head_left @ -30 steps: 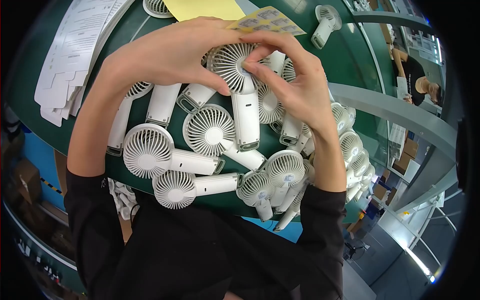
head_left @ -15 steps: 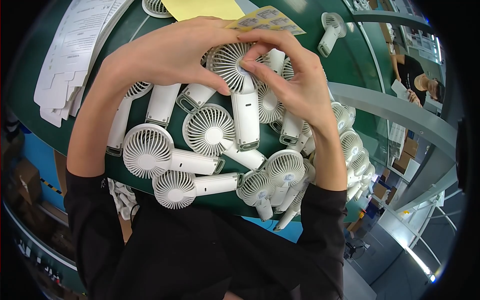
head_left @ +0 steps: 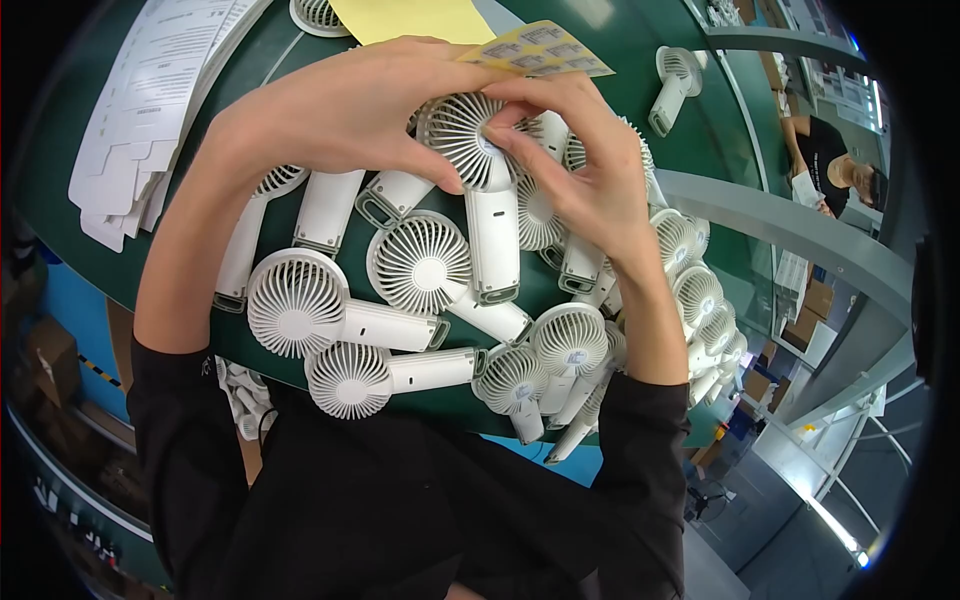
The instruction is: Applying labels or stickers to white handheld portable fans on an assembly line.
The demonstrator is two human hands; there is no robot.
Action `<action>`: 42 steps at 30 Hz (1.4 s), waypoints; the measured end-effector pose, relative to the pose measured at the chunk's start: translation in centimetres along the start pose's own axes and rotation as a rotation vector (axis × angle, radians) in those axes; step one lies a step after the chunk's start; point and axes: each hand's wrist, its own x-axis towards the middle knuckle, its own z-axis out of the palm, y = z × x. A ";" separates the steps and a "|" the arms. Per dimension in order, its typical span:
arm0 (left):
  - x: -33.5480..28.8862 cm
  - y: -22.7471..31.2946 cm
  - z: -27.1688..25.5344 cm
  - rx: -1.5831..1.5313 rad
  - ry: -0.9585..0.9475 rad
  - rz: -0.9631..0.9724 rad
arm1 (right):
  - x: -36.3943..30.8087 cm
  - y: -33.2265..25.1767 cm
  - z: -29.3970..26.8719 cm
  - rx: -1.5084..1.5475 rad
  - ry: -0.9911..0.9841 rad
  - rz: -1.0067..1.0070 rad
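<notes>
A white handheld fan (head_left: 493, 235) lies with its round grille toward me and its handle pointing at me. My left hand (head_left: 345, 110) curves over the far left of the grille, its thumb on the near rim. Beside its fingertips, a yellow-backed sheet of labels (head_left: 540, 48) sticks out; how it is held is hidden. With thumb and forefinger pinched together, my right hand (head_left: 590, 165) touches a small pale label (head_left: 489, 145) at the grille's centre. More white fans surround both hands, including one (head_left: 420, 265) just left of the held fan's handle.
Stacked printed white sheets (head_left: 150, 100) lie at the far left of the green table (head_left: 610, 25). A yellow sheet (head_left: 410, 18) is at the back. Piled fans (head_left: 700, 290) sit right of my forearm, near a grey curved frame (head_left: 780, 210). Another person (head_left: 830, 160) is beyond it.
My right hand and the label sheet sit slightly lower in the picture. The pinch stays at the grille's centre, and my left hand has barely moved.
</notes>
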 end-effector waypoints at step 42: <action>-0.8 5.4 -5.2 0.194 0.345 0.120 | -3.5 -8.0 0.0 0.365 0.232 0.695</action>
